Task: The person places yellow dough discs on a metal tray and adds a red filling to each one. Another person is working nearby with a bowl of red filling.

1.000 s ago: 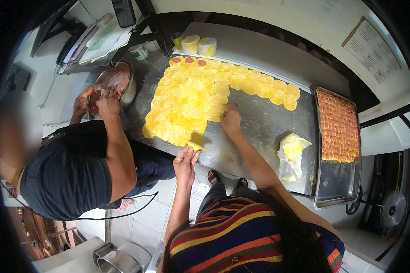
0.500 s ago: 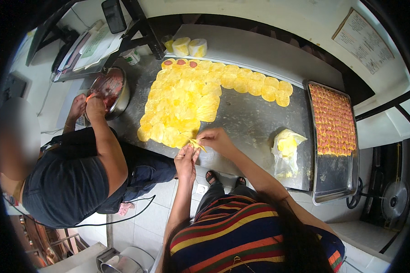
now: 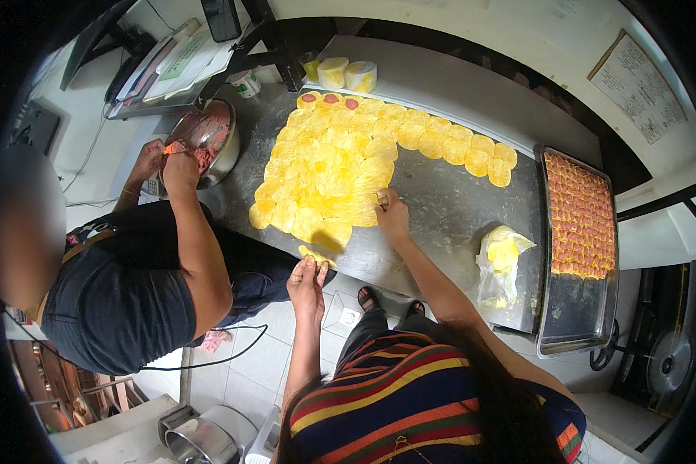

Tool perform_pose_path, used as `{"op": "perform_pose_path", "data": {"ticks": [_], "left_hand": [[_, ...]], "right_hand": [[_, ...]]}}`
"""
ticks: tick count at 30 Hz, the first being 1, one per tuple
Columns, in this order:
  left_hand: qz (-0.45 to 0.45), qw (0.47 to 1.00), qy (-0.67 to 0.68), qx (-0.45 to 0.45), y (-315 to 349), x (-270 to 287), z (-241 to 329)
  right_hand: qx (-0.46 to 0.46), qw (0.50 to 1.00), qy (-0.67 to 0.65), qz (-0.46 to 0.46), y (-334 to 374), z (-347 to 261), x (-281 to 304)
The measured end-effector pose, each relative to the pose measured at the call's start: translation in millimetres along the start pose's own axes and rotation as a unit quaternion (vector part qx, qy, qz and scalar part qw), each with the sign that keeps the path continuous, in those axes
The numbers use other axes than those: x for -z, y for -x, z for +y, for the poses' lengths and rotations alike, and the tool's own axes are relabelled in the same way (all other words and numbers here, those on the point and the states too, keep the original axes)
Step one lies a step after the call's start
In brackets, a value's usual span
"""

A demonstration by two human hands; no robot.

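Note:
Round yellow dumpling wrappers (image 3: 309,170) lie overlapping in a broad sheet on the steel table (image 3: 448,224), with a row reaching to the right along the back. At the table's front edge, my left hand (image 3: 307,288) pinches a few loose dumpling wrappers (image 3: 317,255) between thumb and fingers. My right hand (image 3: 393,216) is at the sheet's right edge, its fingers curled together against the fanned wrappers. Whatever is between those fingertips is too small to tell. Dabs of pink filling (image 3: 330,99) sit on a few wrappers in the far left corner.
To the left, a co-worker (image 3: 131,286) holds something orange over a steel bowl (image 3: 228,155) of pink filling. An opened plastic bag of wrappers (image 3: 503,259) lies at right. Beyond it is a metal tray (image 3: 580,309) with rows of filled pieces. Two wrapped stacks (image 3: 332,73) stand behind.
My right hand has left my left hand and moved up and right to the edge of the wrapper sheet. My left hand still holds wrappers. The whole view has shifted slightly.

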State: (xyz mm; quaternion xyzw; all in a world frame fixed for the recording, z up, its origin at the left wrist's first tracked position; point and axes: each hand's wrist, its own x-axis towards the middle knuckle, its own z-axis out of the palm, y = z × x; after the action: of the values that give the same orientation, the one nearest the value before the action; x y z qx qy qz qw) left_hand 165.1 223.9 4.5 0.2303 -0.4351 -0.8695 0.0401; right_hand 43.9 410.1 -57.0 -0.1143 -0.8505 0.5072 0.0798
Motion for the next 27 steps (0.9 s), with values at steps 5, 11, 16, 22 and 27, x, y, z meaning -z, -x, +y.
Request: {"op": "perform_pose_path", "data": {"ticks": [5,11,16,22,27], "left_hand": [[-0.018,0.999,-0.014,0.026,1.9,-9.6,-6.6],[-0.054,0.997,-0.032,0.053,-2.6,-21.4,-20.8],[-0.055,0.997,-0.051,0.037,-2.2,-29.6,-25.4],[-0.03,0.995,-0.077,0.052,7.8,-28.5,-21.7],[-0.045,0.999,-0.026,-0.001,19.7,-1.8,-18.4]], "right_hand": [[0.166,0.975,0.1,0.11,7.2,0.8,6.5],[0.126,0.951,-0.193,-0.206,51.6,-47.3,35.4],[0.111,0.936,-0.197,-0.268,68.6,-56.2,40.4],[-0.043,0.914,-0.331,-0.231,65.8,-31.0,21.3],[-0.059,0.947,-0.29,-0.123,52.3,18.5,-12.4]]}}
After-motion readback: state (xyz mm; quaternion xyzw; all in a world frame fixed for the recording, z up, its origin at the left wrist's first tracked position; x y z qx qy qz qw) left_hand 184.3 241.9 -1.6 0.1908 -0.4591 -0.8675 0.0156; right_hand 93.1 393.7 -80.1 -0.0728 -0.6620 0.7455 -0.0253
